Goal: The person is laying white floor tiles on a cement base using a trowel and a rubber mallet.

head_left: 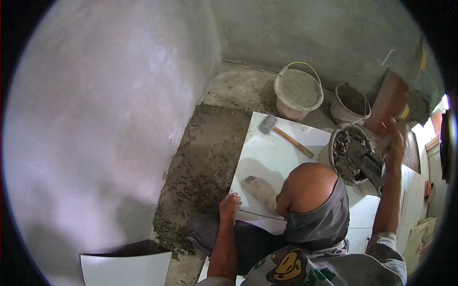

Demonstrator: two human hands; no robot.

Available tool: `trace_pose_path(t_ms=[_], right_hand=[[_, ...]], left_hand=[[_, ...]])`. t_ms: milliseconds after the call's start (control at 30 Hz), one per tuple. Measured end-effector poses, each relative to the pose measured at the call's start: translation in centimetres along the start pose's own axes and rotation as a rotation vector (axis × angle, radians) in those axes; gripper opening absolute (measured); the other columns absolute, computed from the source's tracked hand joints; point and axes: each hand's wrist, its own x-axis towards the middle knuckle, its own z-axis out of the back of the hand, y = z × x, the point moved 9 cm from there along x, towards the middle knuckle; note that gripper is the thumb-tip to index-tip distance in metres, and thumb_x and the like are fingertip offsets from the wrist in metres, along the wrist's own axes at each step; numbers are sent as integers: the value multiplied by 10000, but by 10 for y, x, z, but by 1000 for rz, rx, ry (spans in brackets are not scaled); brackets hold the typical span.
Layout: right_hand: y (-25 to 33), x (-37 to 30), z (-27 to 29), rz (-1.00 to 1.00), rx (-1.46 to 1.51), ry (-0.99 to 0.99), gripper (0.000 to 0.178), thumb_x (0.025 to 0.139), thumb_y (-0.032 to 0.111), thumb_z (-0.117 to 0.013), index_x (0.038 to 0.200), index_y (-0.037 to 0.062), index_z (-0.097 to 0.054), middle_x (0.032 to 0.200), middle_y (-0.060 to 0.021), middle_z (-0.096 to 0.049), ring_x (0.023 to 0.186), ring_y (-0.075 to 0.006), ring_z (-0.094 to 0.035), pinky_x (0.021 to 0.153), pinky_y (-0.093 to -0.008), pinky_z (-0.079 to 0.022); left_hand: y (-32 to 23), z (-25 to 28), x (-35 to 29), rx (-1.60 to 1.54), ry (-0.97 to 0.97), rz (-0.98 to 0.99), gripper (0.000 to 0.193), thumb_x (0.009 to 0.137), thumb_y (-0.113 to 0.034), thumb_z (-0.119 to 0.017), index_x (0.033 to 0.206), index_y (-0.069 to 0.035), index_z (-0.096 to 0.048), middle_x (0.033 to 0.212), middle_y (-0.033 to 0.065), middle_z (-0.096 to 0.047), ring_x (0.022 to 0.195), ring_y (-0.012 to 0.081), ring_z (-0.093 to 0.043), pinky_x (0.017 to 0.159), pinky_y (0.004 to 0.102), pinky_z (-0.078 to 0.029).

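My left hand (230, 208) is above my bent leg, close to the left edge of a large white tile (257, 143). Its fingers look curled together, and nothing shows in them. My right arm reaches out to the right, past a bucket of mortar (344, 150). Motion smears the right hand (395, 139), so its grip is unclear. A grey, mortar-coloured shape (422, 97) shows just beyond that hand; whether the two touch cannot be told. A dark, flat-bladed tool (371, 167) rests in the mortar bucket. Across the tile lies a mallet (288, 137) with a grey head and wooden handle.
Rough wet mortar (200, 162) spreads between the tile and the left wall (109, 105). A full bucket (299, 89) with a yellow handle and a smaller bucket (352, 101) stand by the far wall, near a reddish-brown board (385, 100). Another white tile (126, 270) is at lower left.
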Motion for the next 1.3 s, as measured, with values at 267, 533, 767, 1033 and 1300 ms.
trace_pose_path(t_ms=[267, 533, 767, 1033, 1300], right_hand=[[-51, -30, -288, -224, -477, 858, 282, 757, 218, -677, 809, -50, -604, 640, -95, -573, 493, -192, -541, 473, -343, -446], [-127, -148, -491, -358, -356, 1180, 488, 763, 288, -674, 1066, -61, -517, 799, -149, -623, 699, -212, -619, 610, -349, -490], [-274, -310, -516, -794, -183, 963, 355, 801, 192, -659, 1016, -43, -502, 795, -106, -576, 629, -186, -568, 512, -346, -445], [-245, -323, -619, -781, 53, 993, 379, 785, 198, -637, 1043, -44, -503, 840, -134, -608, 773, -219, -630, 641, -363, -504], [-294, -332, -645, -575, -127, 755, 292, 781, 156, -605, 982, -30, -504, 829, -164, -612, 662, -238, -622, 569, -367, -498]], left_hand=[[-18, 38, -18, -287, -123, -37, 342, 915, -278, -491, 1122, -13, -554, 910, 82, -623, 803, 195, -614, 750, 345, -491], [-32, 60, 8, -183, -162, 56, 353, 893, -320, -521, 1091, -35, -585, 935, 75, -632, 814, 182, -610, 715, 326, -484], [-44, 130, 65, -159, -411, -1, 328, 886, -326, -530, 1064, -61, -605, 890, 56, -644, 707, 133, -582, 621, 285, -465], [-57, 61, 86, 273, -136, 69, 383, 910, -368, -511, 1061, -25, -590, 790, 60, -622, 611, 137, -556, 597, 282, -452], [-30, 72, 89, 666, -144, -280, 364, 902, -354, -513, 1033, -26, -600, 883, 170, -646, 773, 296, -652, 677, 379, -497]])
